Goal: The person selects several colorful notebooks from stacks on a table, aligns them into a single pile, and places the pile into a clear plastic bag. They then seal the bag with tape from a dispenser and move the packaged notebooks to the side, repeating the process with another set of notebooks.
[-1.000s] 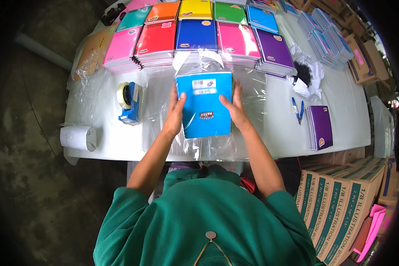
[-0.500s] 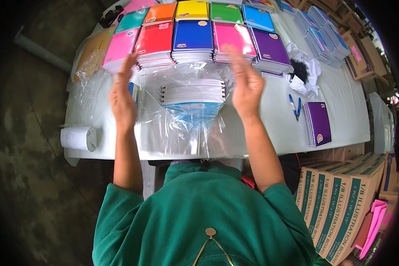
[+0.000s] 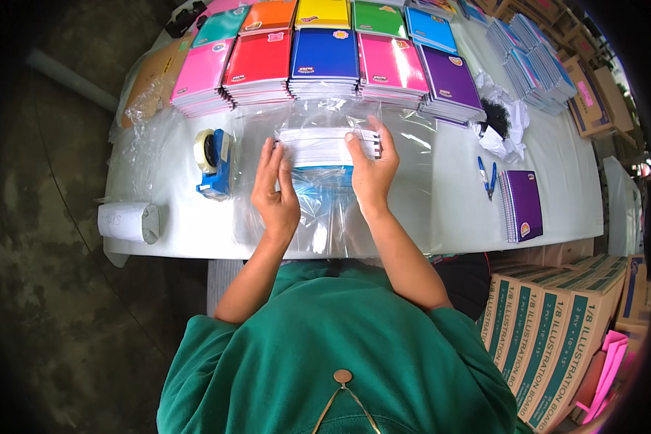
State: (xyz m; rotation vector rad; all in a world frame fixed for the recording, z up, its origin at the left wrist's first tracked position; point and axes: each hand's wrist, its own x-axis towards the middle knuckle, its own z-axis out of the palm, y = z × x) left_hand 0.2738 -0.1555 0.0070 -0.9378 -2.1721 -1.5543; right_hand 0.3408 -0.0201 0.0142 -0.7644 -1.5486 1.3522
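Note:
A stack of notebooks [image 3: 317, 153] lies in front of me, white page edges on show and a light blue cover at its near side. Clear plastic film [image 3: 257, 130] spreads around and under it, with folds gathered toward the table's front edge. My left hand [image 3: 276, 194] lies along the left end of the stack, fingers stretched out and pressed to its side. At the right end, my right hand [image 3: 373, 173] grips the stack, thumb over the page edges and fingers around the side. How far the film covers the stack is hard to make out.
Beyond are rows of colourful notebook piles [image 3: 324, 56]. A blue tape dispenser [image 3: 215, 165] and rolled white paper [image 3: 129, 222] lie left. On the right are blue-handled pliers [image 3: 487, 179], a purple notebook [image 3: 521, 206] and crumpled white paper [image 3: 510, 116]. Cardboard boxes [image 3: 557, 333] stand below.
Both hands have come inward and down from beside the film onto the two ends of the notebook stack. The tape dispenser, mostly hidden behind my left hand before, now shows fully.

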